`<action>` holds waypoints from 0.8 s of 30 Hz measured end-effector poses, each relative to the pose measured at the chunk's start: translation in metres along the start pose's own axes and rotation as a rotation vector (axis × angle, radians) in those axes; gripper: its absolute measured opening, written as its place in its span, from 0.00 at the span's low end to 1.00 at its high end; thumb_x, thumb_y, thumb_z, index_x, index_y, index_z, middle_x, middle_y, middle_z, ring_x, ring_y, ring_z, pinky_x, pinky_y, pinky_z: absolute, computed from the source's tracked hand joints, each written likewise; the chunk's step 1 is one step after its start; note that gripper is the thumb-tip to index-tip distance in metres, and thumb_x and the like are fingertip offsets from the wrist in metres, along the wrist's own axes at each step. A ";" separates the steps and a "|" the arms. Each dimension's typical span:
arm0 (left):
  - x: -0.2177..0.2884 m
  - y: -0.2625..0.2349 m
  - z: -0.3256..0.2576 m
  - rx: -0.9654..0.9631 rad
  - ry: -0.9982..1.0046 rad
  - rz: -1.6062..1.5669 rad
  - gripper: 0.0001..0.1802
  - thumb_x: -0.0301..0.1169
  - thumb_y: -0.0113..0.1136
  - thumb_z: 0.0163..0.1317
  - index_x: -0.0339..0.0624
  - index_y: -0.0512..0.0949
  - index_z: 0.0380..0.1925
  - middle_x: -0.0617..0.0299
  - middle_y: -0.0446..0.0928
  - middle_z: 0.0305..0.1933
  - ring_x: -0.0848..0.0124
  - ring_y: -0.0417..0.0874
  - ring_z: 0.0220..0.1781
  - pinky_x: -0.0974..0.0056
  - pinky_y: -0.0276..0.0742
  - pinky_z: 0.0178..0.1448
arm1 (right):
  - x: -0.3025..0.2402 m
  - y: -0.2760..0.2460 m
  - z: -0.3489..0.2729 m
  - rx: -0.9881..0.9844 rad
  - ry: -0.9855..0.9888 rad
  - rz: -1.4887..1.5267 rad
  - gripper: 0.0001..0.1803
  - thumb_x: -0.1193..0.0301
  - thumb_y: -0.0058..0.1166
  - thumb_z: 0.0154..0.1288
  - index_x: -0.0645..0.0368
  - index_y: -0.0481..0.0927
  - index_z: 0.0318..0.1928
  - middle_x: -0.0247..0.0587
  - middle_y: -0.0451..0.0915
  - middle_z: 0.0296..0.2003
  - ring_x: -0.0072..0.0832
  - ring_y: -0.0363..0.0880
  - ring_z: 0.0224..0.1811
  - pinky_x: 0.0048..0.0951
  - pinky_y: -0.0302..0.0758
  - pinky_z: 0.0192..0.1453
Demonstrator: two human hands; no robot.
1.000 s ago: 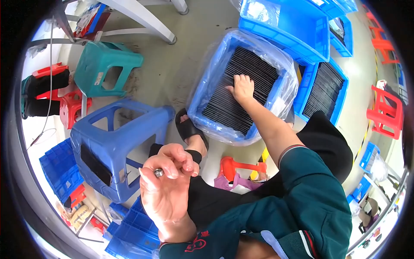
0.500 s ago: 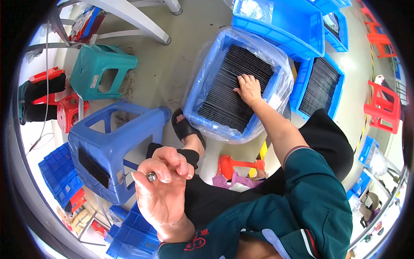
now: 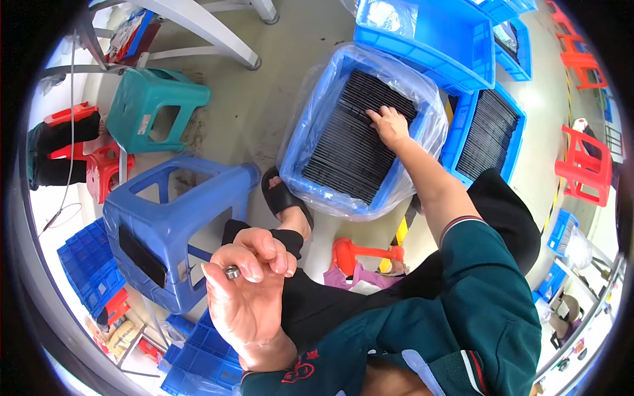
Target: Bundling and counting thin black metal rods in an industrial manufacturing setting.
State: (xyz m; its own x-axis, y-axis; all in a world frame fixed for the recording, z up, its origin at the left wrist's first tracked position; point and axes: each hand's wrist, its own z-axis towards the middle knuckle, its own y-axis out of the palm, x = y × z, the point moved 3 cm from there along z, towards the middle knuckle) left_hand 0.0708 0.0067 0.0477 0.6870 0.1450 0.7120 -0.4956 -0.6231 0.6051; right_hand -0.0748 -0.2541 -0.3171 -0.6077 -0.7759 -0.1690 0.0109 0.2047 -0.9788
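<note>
Starting at the left edge, I see a red stool (image 3: 99, 168) and a teal stool (image 3: 155, 105) well away from my fingers, with bare grey floor (image 3: 264, 105) between them and the crates. Nearer, the blue stool (image 3: 175, 224) stands just left of my left hand (image 3: 247, 297), its top edge close beside my fingertips. Below that hand lie stacked blue crates (image 3: 86, 270), so the room on that side is tight.

My left hand is raised in front of my lap, fingers curled narrow, and thumb and forefinger pinch a small metal nut-like piece (image 3: 232, 272). It sits right at the fingertips, above the palm.

Past my fingers to the right, my sandalled foot (image 3: 285, 198) rests on the floor beside the near corner of the lined crate. That blue crate with a clear plastic liner (image 3: 310, 125) holds rows of thin black strips (image 3: 350, 145) packed side by side. My right hand (image 3: 389, 125) reaches into it, fingers spread narrowly and resting on the top of the strips near the crate's far right wall; I cannot tell whether they grip one.

Right of those fingers, a second blue crate (image 3: 485, 135) holds more black strips, and beyond the fingertips an open blue crate (image 3: 429, 39) carries a clear bag. Red stools (image 3: 581, 165) line the far right edge.
</note>
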 end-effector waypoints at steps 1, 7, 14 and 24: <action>-0.002 -0.002 -0.001 0.000 0.014 -0.040 0.25 0.50 0.40 0.68 0.40 0.68 0.25 0.56 0.63 0.35 0.65 0.63 0.33 0.62 0.62 0.39 | 0.000 0.002 -0.004 0.026 0.059 0.036 0.16 0.65 0.54 0.55 0.45 0.75 0.46 0.36 0.74 0.38 0.35 0.73 0.46 0.39 0.73 0.44; -0.002 -0.003 -0.002 -0.015 0.019 -0.076 0.26 0.50 0.39 0.69 0.38 0.70 0.25 0.52 0.67 0.37 0.63 0.67 0.33 0.60 0.65 0.39 | -0.007 -0.001 -0.013 0.114 0.053 0.009 0.14 0.68 0.49 0.57 0.51 0.75 0.45 0.35 0.74 0.37 0.34 0.74 0.43 0.37 0.73 0.42; -0.002 0.004 0.000 -0.017 -0.019 -0.013 0.25 0.50 0.41 0.68 0.40 0.66 0.23 0.58 0.61 0.33 0.66 0.60 0.33 0.63 0.59 0.38 | -0.010 0.001 -0.020 0.050 -0.017 0.002 0.10 0.68 0.47 0.58 0.50 0.74 0.41 0.36 0.74 0.36 0.34 0.74 0.42 0.37 0.75 0.41; -0.004 0.004 0.002 -0.025 -0.039 -0.012 0.25 0.50 0.40 0.69 0.40 0.67 0.23 0.58 0.61 0.33 0.67 0.61 0.33 0.63 0.60 0.38 | 0.028 -0.005 -0.008 0.040 0.234 -0.059 0.10 0.69 0.44 0.59 0.49 0.72 0.42 0.41 0.74 0.37 0.40 0.75 0.42 0.39 0.77 0.37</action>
State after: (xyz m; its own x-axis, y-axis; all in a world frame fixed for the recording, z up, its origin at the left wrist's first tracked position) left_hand 0.0669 0.0016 0.0465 0.7134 0.1219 0.6901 -0.4997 -0.6020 0.6228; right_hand -0.0985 -0.2723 -0.3162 -0.7757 -0.6254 -0.0841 -0.0019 0.1356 -0.9908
